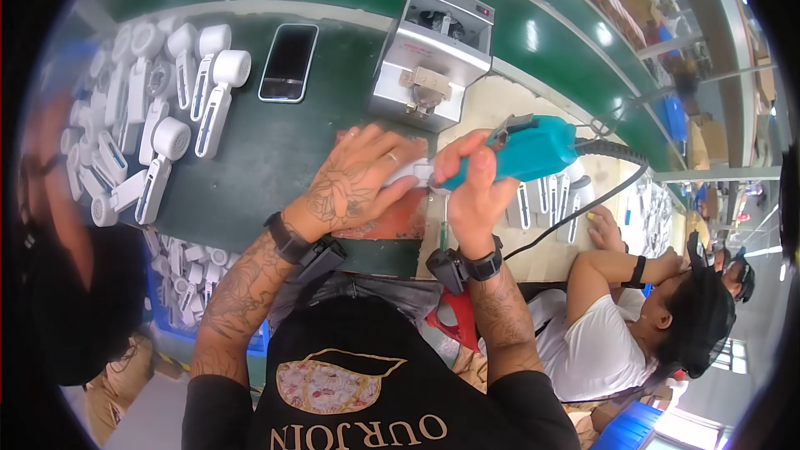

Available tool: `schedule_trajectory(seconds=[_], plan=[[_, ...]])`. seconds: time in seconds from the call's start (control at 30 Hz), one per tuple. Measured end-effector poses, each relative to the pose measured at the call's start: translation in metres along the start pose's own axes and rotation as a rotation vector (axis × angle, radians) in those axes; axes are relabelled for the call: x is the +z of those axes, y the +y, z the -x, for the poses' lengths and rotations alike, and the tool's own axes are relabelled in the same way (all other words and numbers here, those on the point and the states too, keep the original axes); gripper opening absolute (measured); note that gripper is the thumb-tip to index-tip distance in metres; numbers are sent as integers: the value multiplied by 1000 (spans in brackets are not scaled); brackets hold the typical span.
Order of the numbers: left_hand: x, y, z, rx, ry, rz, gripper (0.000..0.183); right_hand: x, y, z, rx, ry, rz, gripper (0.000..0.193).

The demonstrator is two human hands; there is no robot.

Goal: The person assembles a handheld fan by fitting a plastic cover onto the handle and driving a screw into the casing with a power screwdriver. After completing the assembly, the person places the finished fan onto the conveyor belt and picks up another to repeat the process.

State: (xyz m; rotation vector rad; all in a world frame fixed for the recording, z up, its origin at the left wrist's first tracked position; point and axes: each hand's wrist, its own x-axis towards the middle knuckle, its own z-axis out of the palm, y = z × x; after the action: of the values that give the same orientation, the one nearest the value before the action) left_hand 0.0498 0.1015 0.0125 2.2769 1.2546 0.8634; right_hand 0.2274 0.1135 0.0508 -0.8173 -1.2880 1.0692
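Observation:
My right hand [475, 192] is wrapped around a teal electric screwdriver [537, 148], which lies level with its nose toward the left. At that nose is the end of a white plastic piece [410, 173], which looks like a handheld shower head. My left hand [358, 177] presses over the piece and hides most of it. An orange-red mat [385, 221] lies beneath on the dark green bench. Just beyond my hands stands a grey metal screw feeder [429, 58].
Many white shower heads [171, 140] lie heaped at the left, more in a blue crate [254, 342] below. A phone [288, 62] rests on the bench. The screwdriver's black cord [600, 200] loops right, near a co-worker [604, 342] and more shower heads [554, 200]. Another person [83, 308] is at the left.

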Motion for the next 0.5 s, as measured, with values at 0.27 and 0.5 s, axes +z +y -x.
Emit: schedule_trajectory(seconds=[0.27, 0.5], plan=[[-4, -8, 6, 152, 186, 41, 33, -16, 22, 15, 36, 50, 204, 40], [-41, 2, 52, 14, 246, 322, 41, -1, -64, 31, -107, 106, -319, 52]])
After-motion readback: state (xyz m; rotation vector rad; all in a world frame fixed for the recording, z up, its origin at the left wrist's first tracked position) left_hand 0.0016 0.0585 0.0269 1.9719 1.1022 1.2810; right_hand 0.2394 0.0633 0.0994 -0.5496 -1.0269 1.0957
